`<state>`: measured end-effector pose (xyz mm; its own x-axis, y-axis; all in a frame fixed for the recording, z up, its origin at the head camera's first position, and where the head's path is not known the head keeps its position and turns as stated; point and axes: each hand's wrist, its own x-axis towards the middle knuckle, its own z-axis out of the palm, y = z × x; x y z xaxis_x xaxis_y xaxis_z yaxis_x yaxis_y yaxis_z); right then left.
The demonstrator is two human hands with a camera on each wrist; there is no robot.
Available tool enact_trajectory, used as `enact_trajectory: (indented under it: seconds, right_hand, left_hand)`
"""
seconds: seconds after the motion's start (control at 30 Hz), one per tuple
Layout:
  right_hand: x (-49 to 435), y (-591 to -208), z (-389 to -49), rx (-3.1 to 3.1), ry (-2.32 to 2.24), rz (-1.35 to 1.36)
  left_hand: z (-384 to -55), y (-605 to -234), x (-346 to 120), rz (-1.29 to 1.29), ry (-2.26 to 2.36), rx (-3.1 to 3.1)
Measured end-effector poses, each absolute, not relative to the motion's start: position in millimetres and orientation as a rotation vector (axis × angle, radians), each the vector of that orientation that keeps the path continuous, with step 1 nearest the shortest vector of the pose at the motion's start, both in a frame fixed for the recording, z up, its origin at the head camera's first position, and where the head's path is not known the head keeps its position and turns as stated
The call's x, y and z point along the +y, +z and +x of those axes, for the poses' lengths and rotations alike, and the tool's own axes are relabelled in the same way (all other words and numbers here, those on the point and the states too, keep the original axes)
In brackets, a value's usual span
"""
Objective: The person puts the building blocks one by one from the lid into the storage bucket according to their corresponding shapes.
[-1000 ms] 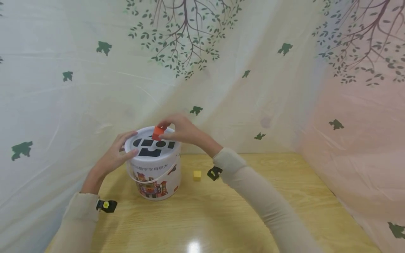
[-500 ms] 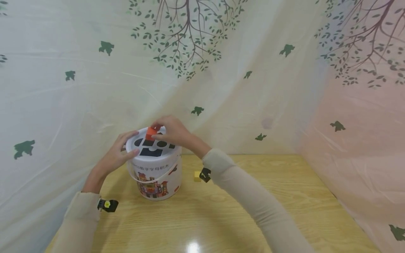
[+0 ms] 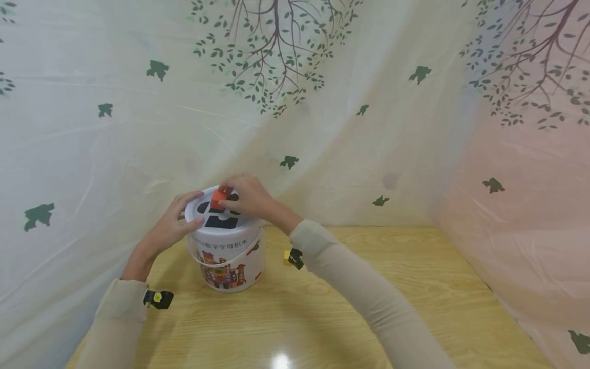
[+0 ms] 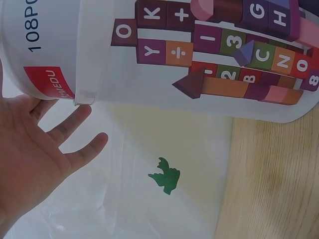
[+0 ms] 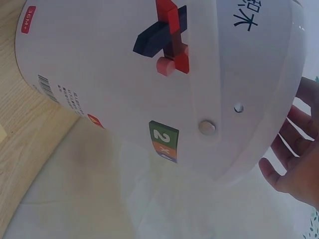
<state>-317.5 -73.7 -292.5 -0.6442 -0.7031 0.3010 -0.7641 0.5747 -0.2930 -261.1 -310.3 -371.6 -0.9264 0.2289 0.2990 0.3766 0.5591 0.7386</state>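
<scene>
A white bucket (image 3: 226, 274) with printed toy blocks on its side stands on the table, its wire-like handle hanging in front. Several dark shaped holes show in its white lid (image 3: 226, 231). My left hand (image 3: 168, 229) rests at the left of the lid, thumb on top and fingers at the rim; the left wrist view has its outer fingers fairly straight beside the bucket wall. Between thumb and fingers, my right hand (image 3: 252, 199) pinches a red block (image 3: 216, 201) right over a hole at the lid's middle-left. The block is hidden from the right wrist view by the bucket.
A small yellow block (image 3: 287, 257) lies on the wooden table (image 3: 350, 297) to the right of the bucket, partly covered by the right wrist's camera (image 3: 296, 259). Behind hangs a pale cloth (image 3: 322, 179) printed with trees and birds.
My right hand has carried the red block left across the lid, then slightly lower toward a hole. The left hand keeps its place on the lid.
</scene>
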Motion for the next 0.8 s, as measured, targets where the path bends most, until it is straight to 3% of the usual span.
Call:
enact_trajectory:
  seconds: [0.8]
  right_hand:
    - [-78.4, -304.5, -314.9, -2.702, 0.492, 1.238]
  left_hand:
    - [-263.1, -369.2, -309.9, -0.519, -1.278, -2.641]
